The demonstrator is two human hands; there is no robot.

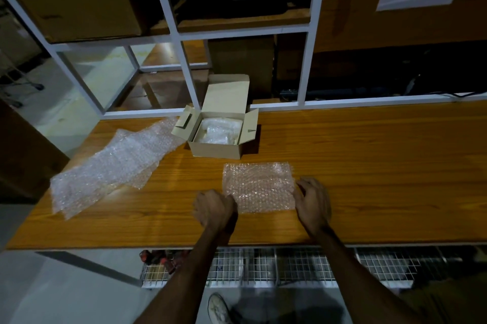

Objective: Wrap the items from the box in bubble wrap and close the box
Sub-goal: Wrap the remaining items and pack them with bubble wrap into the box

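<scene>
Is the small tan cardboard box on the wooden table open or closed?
Open. The small tan cardboard box has its lid flap standing upright behind it and both side flaps spread outward, exposing clear bubble wrap inside.

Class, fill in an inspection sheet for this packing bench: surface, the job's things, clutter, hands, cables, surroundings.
Surface: brown wood-grain table.
Job's things: open tan cardboard box holding a clear plastic-wrapped item; small square bubble wrap sheet lying flat near the table's front edge; loose pile of bubble wrap sheets at left.
Clutter: nothing seen.
Hands: left hand and right hand, fingers curled at the small sheet's edges.
Cables: dark cable behind the table.
Surroundings: white metal shelving frame; wire mesh rack below.
</scene>
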